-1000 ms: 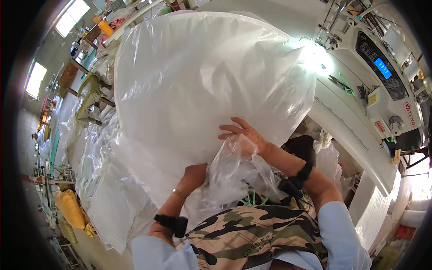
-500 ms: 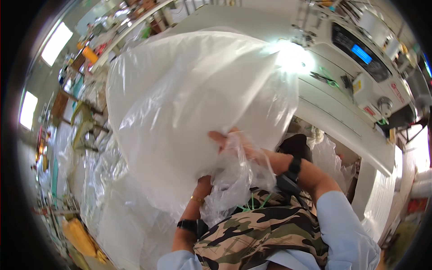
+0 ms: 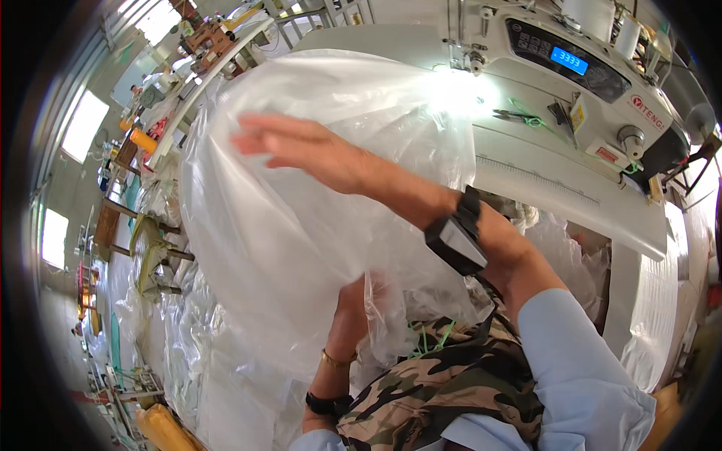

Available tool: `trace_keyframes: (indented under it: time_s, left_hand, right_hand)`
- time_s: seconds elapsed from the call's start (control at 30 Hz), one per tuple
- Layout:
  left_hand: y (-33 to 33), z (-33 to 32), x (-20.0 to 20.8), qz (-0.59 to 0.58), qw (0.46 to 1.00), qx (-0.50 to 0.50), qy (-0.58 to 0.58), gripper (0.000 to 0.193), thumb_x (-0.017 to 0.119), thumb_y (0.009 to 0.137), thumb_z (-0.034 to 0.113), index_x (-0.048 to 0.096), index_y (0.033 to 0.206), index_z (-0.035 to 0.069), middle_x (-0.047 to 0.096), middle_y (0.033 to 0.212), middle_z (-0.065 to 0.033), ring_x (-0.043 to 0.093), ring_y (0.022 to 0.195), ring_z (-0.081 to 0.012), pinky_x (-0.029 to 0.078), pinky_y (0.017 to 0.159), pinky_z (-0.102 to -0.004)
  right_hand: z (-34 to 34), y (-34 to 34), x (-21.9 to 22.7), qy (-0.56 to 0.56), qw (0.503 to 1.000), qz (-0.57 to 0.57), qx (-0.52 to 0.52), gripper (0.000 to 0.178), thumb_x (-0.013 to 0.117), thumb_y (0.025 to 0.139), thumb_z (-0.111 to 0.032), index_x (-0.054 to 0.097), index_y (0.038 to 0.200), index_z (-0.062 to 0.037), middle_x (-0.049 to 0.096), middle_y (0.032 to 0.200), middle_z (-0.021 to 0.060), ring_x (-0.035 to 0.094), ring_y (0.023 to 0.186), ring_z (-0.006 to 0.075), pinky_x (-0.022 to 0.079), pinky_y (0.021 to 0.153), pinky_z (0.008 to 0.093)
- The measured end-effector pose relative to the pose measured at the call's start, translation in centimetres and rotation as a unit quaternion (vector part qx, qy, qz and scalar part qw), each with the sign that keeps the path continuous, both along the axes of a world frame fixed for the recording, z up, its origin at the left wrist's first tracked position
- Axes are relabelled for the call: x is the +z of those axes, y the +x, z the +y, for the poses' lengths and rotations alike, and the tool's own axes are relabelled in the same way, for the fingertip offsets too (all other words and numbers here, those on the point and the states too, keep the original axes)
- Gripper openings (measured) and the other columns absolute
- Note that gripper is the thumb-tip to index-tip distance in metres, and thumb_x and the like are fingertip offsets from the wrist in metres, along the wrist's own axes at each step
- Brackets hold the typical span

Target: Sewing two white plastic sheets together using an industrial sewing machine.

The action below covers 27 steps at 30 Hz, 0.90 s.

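Observation:
A large, milky-clear plastic sheet (image 3: 301, 240) spreads from the sewing machine's lit needle area down to my lap, puffed and creased. My right hand (image 3: 304, 150) is stretched out flat over its upper left part, fingers extended and slightly blurred, with nothing in them. Lower down, my left hand (image 3: 362, 297) is at the sheet's near part, where folds draw together at it. Loose film partly covers its fingers, which look closed on the plastic. The sewing machine (image 3: 571, 83) stands at the upper right, its lamp glowing beside the needle.
Green-handled scissors (image 3: 519, 117) lie on the white machine table (image 3: 556, 195). More crumpled plastic film (image 3: 568, 255) hangs under the table at right, and heaps of it lie at left. A wooden stool (image 3: 147, 252) stands at the left, near a cluttered bench.
My right hand has swept up and left from the gathered film near my lap, across the sheet. My left hand has shifted slightly up and right. The view has turned a little.

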<state>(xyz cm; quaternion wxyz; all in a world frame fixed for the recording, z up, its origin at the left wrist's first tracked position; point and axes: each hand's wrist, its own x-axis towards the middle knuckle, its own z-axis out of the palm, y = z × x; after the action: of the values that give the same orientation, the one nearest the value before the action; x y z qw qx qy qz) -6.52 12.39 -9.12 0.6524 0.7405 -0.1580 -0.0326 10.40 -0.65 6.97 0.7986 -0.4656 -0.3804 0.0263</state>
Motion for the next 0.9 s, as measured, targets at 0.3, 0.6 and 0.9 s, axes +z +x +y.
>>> trace_keyframes:
  time_s: [0.3,0.6,0.9]
  left_hand:
    - [7.6,14.1,4.6,-0.073,0.910,0.385,-0.134,0.020,0.053,0.097,0.014,0.066,0.096,-0.002,0.057,0.073,-0.0008,0.050,0.062,-0.0087,0.039,0.052,-0.0228]
    - [17.6,17.2,20.6,-0.395,0.760,0.396,0.332,0.076,0.070,0.090,0.028,0.029,0.150,0.007,0.026,0.154,-0.0185,0.042,0.132,-0.0330,0.044,0.103,-0.0465]
    - [17.7,17.3,28.0,-0.485,0.443,0.389,0.645,0.068,0.063,0.091,0.045,0.034,0.151,0.029,0.034,0.156,0.0083,0.028,0.145,-0.0216,0.017,0.110,-0.0652]
  right_hand:
    - [-2.8,0.9,-12.6,-0.195,0.953,0.233,-0.011,0.041,0.060,0.095,-0.033,0.064,0.114,0.0021,0.067,0.112,0.0090,0.064,0.101,0.0189,0.052,0.087,0.0318]
    - [0.4,-2.1,-28.1,-0.468,0.882,-0.054,-0.015,0.027,0.064,0.088,-0.028,0.070,0.113,-0.0185,0.070,0.106,0.0057,0.066,0.095,0.0245,0.053,0.077,0.0348]
    - [1.7,3.4,-8.5,-0.144,0.955,0.154,-0.208,0.024,0.061,0.094,-0.029,0.064,0.102,-0.0072,0.068,0.088,0.0062,0.066,0.079,0.0211,0.054,0.071,0.0353]
